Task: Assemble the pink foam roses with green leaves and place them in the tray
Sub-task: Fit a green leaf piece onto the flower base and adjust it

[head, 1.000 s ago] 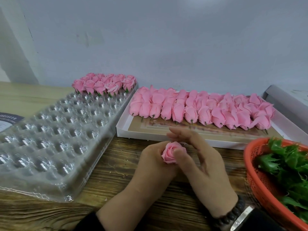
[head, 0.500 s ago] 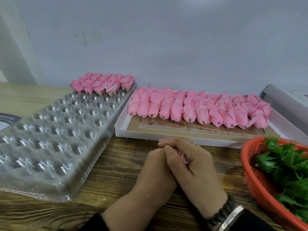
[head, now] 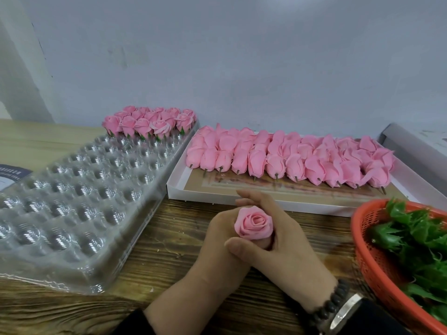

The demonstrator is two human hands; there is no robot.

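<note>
A pink foam rose (head: 254,224) faces up between my two hands over the wooden table. My left hand (head: 217,252) holds it from below on the left. My right hand (head: 292,250) wraps round it from the right, its thumb across the rose's base and over the left hand. The underside of the rose is hidden. A clear plastic tray (head: 72,201) with many round cups lies at the left. Several finished roses with green leaves (head: 150,123) fill its far rows. Green leaves (head: 416,240) sit in an orange basket (head: 362,257) at the right.
A flat white box (head: 175,189) behind my hands holds several rows of bare pink roses (head: 290,160) lying with stems toward me. A grey wall closes the back. A printed card (head: 9,175) lies at the far left edge.
Half a second ago my right hand was closed over the rose and hid it. Its fingers have now lifted back, and the rose shows face-up between both hands.
</note>
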